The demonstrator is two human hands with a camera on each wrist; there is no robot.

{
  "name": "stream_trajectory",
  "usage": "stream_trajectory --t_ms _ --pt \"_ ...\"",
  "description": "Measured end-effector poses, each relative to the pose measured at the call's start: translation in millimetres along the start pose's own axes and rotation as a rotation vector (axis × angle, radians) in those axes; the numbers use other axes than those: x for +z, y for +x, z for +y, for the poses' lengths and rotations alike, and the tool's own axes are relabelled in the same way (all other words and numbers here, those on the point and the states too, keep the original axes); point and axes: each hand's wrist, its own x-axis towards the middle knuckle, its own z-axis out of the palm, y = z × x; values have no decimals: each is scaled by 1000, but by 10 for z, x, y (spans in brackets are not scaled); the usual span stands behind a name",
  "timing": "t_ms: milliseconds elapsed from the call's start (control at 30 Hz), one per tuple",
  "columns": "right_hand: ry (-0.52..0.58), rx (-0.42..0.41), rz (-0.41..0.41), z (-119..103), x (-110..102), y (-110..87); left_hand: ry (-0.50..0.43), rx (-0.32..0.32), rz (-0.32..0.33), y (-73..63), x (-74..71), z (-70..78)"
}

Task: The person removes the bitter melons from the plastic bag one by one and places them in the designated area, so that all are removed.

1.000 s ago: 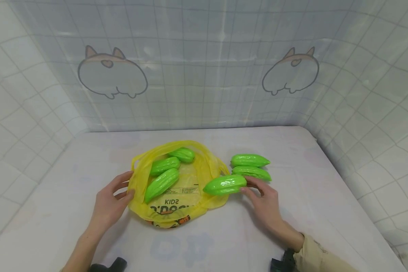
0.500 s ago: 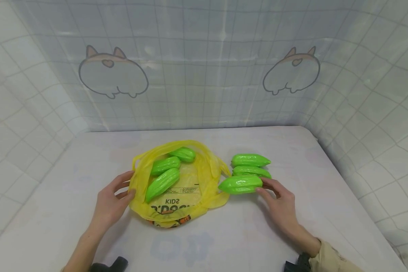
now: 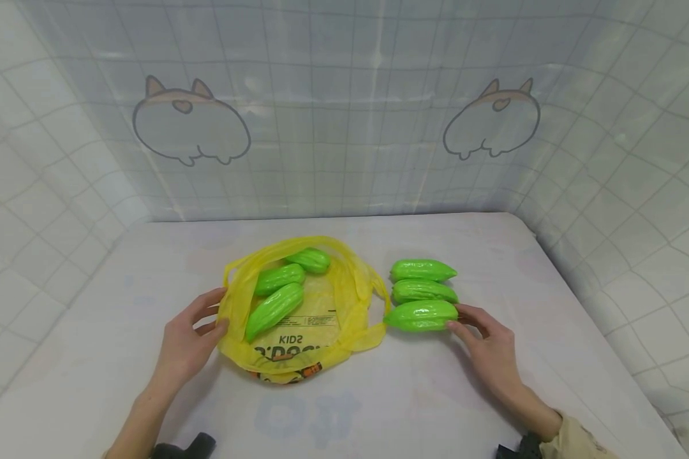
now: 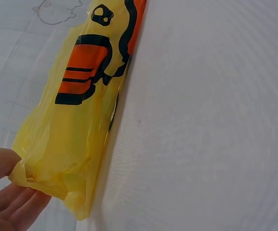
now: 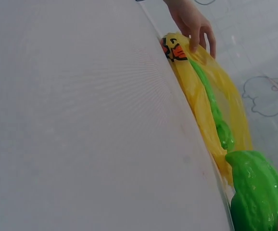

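Note:
A yellow plastic bag point(image 3: 353, 322) lies with its mouth spread, and three green bitter melons show inside, the front one point(image 3: 274, 310) slanting. My left hand point(image 3: 189, 338) pinches the bag's left rim between thumb and fingers; the left wrist view shows the fingers point(image 4: 21, 204) at the crumpled edge. On the right my right hand point(image 3: 488, 347) holds a glossy bitter melon point(image 3: 422, 316) by its right end, its pointed tip at the bag's handle loop. Just behind it lie two more bitter melons, the middle one point(image 3: 423, 291) and the far one point(image 3: 422, 269), side by side.
Everything lies on a white-covered table point(image 3: 425, 408) with faint printing. A tiled-pattern curtain point(image 3: 344, 127) with animal drawings stands behind the far edge, and similar sheets flank both sides. Dark wrist-camera mounts point(image 3: 186, 446) show at the bottom.
My right hand has carried the bitter melon rightward, away from over the bag's right edge, to just in front of the other two. The left hand has stayed at the bag's rim.

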Motion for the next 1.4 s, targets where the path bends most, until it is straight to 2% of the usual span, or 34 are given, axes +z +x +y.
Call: stream_trajectory --t_ms 367,967,1400 --pt "-144 69 -17 39 -23 -9 2 8 1 -5 0 -5" --pt "-163 157 -69 31 -22 0 4 7 4 1 0 -5" --pt "-131 149 -64 30 -40 5 5 6 2 -1 -7 -5"
